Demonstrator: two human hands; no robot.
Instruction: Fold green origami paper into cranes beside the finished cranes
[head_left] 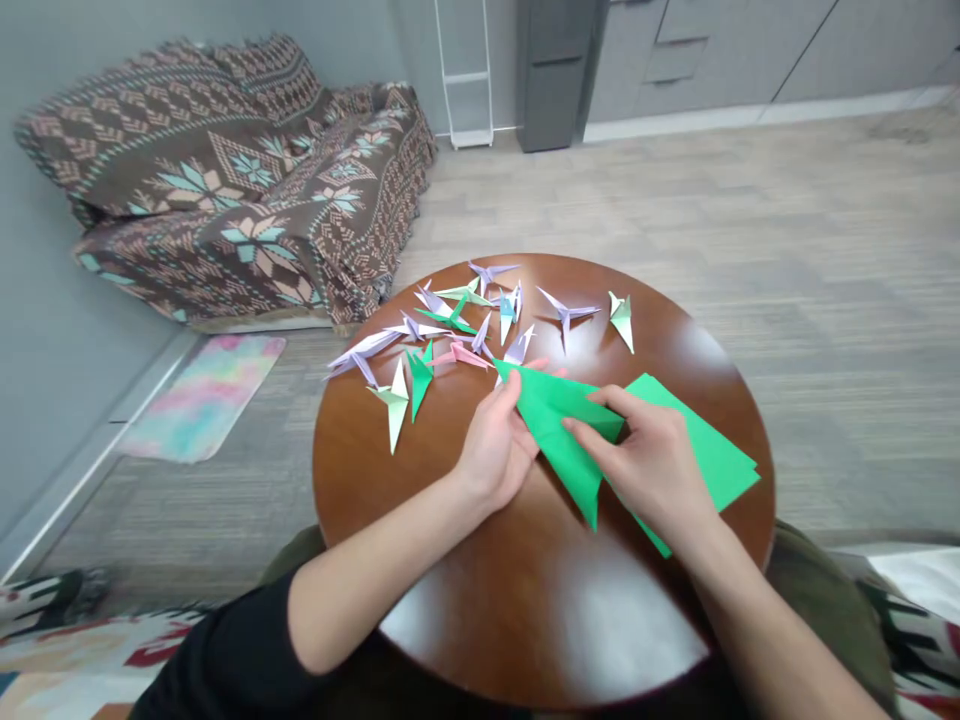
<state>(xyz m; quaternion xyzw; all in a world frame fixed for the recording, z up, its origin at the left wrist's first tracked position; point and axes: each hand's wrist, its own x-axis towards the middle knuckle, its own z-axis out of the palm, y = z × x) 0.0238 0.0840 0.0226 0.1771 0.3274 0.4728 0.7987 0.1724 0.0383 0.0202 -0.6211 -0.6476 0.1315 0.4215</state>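
A partly folded sheet of green origami paper is held between my two hands above the round table. My left hand supports it from the left, thumb on top near its pointed corner and fingers beneath. With thumb and forefinger, my right hand pinches the paper's right side, where a flap stands up. Under and beyond my right hand, flat green sheets lie on the table. Several folded paper cranes stand past my left hand, among them a pink one, a green one and a purple one.
The brown round table has a glossy top. A pale green crane stands near its far edge. Behind it are a sofa with a patterned cover, a white rack and grey cabinets. A pastel mat lies on the floor.
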